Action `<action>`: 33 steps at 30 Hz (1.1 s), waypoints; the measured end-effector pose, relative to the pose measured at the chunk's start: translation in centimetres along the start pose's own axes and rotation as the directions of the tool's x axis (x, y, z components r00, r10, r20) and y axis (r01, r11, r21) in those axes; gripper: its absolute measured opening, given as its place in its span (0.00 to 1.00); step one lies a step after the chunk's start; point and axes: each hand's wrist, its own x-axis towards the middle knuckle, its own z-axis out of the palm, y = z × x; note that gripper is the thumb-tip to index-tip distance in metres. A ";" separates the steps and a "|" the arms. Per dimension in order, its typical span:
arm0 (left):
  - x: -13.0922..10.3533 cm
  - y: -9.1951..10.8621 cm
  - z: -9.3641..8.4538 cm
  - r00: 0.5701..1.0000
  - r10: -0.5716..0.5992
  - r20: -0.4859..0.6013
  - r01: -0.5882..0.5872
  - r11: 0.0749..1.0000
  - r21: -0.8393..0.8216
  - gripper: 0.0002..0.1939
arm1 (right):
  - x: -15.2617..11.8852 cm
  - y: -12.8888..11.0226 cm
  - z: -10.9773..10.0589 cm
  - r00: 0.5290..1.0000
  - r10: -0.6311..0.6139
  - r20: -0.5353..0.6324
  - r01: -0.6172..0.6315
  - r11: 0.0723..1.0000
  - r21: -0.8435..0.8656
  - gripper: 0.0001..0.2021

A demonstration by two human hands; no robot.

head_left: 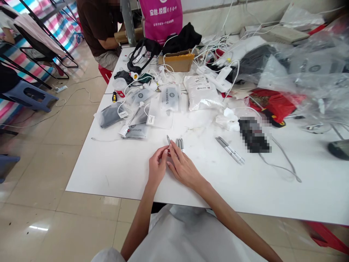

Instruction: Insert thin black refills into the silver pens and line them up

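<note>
Both my hands are down on the white table, close together near the front edge. My left hand and right hand meet fingertip to fingertip over a small bunch of grey pens (one pokes out at an angle past my fingers). Right of that bunch, a second pair of pens lies loose. Behind them sit clear packets, white cables and a cardboard box. Another person sits at the far left corner.

arms: bare, no sleeves visible | wrists: no watch or bands | lap: white garment
</note>
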 end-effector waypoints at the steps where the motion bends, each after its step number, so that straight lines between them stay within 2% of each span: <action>1: 0.1 0.0 -0.1 1.000 0.016 0.011 -0.017 1.000 0.021 0.18 | -0.1 0.0 0.1 1.000 0.001 -0.008 -0.001 1.000 0.004 0.40; 4: 0.3 0.1 0.0 0.994 0.109 0.019 -0.111 0.974 0.197 0.13 | -0.7 0.5 0.2 0.999 0.034 -0.042 -0.034 0.999 0.005 0.38; 7: 0.4 -0.1 0.9 0.976 0.209 0.053 -0.212 0.887 0.411 0.12 | -1.7 1.5 -0.1 0.992 0.106 -0.071 -0.107 0.994 -0.013 0.38; 10: 0.6 -0.1 2.3 0.971 0.225 0.084 -0.235 0.815 0.529 0.12 | -2.7 2.3 -0.5 0.982 0.164 -0.095 -0.165 0.986 -0.013 0.39; 14: 1.0 0.2 3.6 0.963 0.256 0.084 -0.255 0.765 0.592 0.14 | -4.0 2.9 -1.7 0.960 0.255 -0.114 -0.250 0.967 0.054 0.38; 17: 0.9 1.1 4.1 0.922 0.355 0.154 -0.380 0.757 0.532 0.10 | -5.0 3.5 -3.1 0.940 0.303 -0.159 -0.285 0.950 0.125 0.35; 19: 0.7 1.9 4.4 0.855 0.417 0.307 -0.517 0.714 0.471 0.10 | -5.6 4.0 -4.2 0.914 0.332 -0.231 -0.304 0.941 0.149 0.32; 22: 0.6 3.0 5.2 0.714 0.417 0.562 -0.679 0.607 0.413 0.20 | -6.7 4.7 -5.8 0.834 0.430 -0.346 -0.377 0.901 0.213 0.26; 24: 1.1 3.5 6.0 0.647 0.377 0.663 -0.734 0.543 0.408 0.22 | -7.5 4.9 -6.7 0.748 0.538 -0.390 -0.424 0.838 0.342 0.22; 26: 2.0 3.6 6.9 0.586 0.323 0.743 -0.781 0.469 0.412 0.19 | -8.0 5.0 -7.6 0.647 0.633 -0.426 -0.432 0.764 0.479 0.19; 29: 3.4 4.2 8.2 0.460 0.237 0.856 -0.863 0.346 0.368 0.15 | -8.7 4.9 -8.8 0.528 0.707 -0.469 -0.400 0.695 0.597 0.16; 31: 3.8 5.2 8.7 0.382 0.246 0.891 -0.889 0.363 0.281 0.14 | -9.0 5.0 -9.6 0.476 0.732 -0.487 -0.376 0.670 0.640 0.15; 32: 3.8 6.0 8.7 0.364 0.280 0.888 -0.876 0.427 0.225 0.13 | -9.2 5.1 -10.0 0.451 0.746 -0.490 -0.359 0.655 0.665 0.15; 33: 3.6 7.0 8.7 0.368 0.331 0.869 -0.838 0.524 0.155 0.10 | -9.3 5.3 -10.4 0.421 0.760 -0.495 -0.331 0.637 0.697 0.14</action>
